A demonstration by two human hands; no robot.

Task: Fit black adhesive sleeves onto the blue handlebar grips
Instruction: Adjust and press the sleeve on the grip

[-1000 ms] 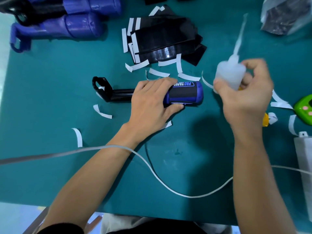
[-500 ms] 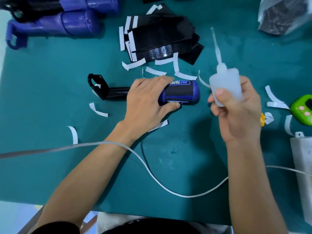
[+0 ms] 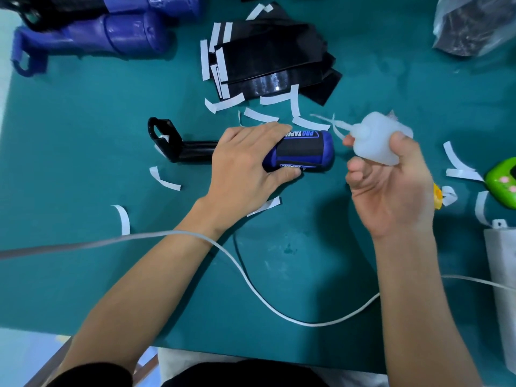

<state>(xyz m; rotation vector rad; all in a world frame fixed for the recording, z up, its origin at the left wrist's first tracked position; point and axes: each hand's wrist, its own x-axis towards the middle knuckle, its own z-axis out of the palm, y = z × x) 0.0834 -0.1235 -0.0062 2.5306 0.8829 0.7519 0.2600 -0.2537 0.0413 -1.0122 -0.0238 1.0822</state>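
Holding the blue handle [image 3: 325, 155] — squeeze bottle [image 3: 374, 141] tilted
Left grip [image 3: 245, 166] curls round the handle; right grip [image 3: 391, 191] clasps the bottle.

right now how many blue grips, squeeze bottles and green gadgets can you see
blue grips: 3, one held by the left hand, two at the top left
squeeze bottle: 1, in the right hand
green gadget: 1
total: 5

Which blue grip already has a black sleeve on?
The grip held by the left hand, mid-mat: a black sleeve wraps it. The two grips at the far-left corner show plain blue.
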